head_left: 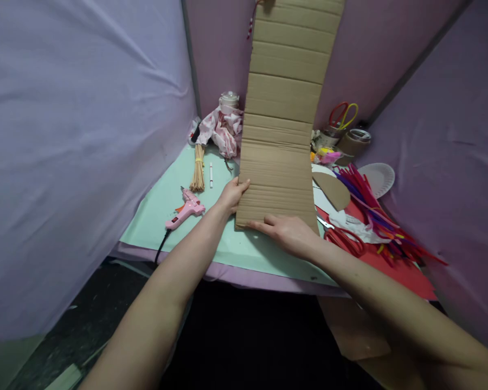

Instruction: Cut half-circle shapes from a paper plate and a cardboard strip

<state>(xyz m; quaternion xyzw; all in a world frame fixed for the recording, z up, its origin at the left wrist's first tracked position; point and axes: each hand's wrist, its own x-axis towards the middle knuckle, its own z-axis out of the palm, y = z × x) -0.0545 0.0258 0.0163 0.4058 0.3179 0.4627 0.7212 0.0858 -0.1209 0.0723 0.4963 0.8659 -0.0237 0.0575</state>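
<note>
Left hand (231, 196) grips left side of cardboard strip (282, 173), thumb in front, fingers partly hidden; right hand (289, 234) lies at its near end, index extended, can't tell if gripping. Tabletop (244, 249): far edge mostly masked. Cardboard strip runs from near edge's middle up past far edge, top cut off. Red sheet (406, 277), near right corner, partly buried under pipe cleaners (368, 195). Pink glue gun (189, 208) toward left edge. White pen (211, 176) beyond, markings unreadable.

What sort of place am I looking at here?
Probably a small craft corner, screened by lilac cloth: a pink hot glue gun, red-handled scissors and a bundle of pipe cleaners lie about the long corrugated cardboard strip.
</note>
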